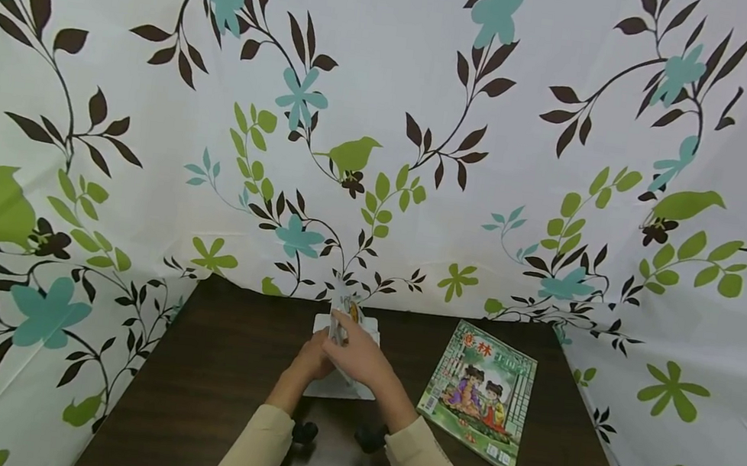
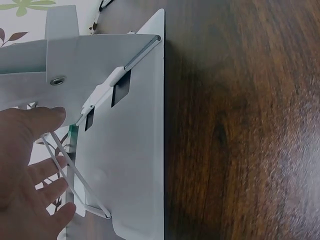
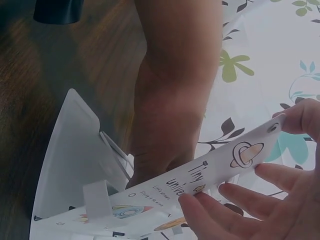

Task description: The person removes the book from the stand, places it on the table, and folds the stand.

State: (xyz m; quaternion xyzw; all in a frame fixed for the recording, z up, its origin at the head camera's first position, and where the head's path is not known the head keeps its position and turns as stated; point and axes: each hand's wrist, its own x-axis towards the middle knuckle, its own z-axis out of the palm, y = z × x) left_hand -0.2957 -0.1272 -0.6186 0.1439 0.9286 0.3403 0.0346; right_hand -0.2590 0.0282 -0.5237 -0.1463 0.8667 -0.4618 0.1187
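One floral cloth (image 1: 380, 57) backs one dark table (image 1: 216, 400), where one magazine (image 1: 475, 398) lies near the right edge. One white stand (image 2: 132, 160) sits by the middle of the far edge, its one printed panel (image 3: 175, 182) tilted up. Of two hands, the right hand (image 1: 360, 351) grips the panel's edge; the left hand (image 2: 17, 165) meets a wire leg (image 2: 80, 175), its hold unclear.

grips (image 1: 314, 357) (image 1: 360, 351): 2 | stand (image 2: 122, 165): 1 | magazine (image 1: 479, 399): 1 | sleeves (image 1: 255, 446) (image 1: 426, 462): 2 | tabletop (image 1: 203, 390): 1
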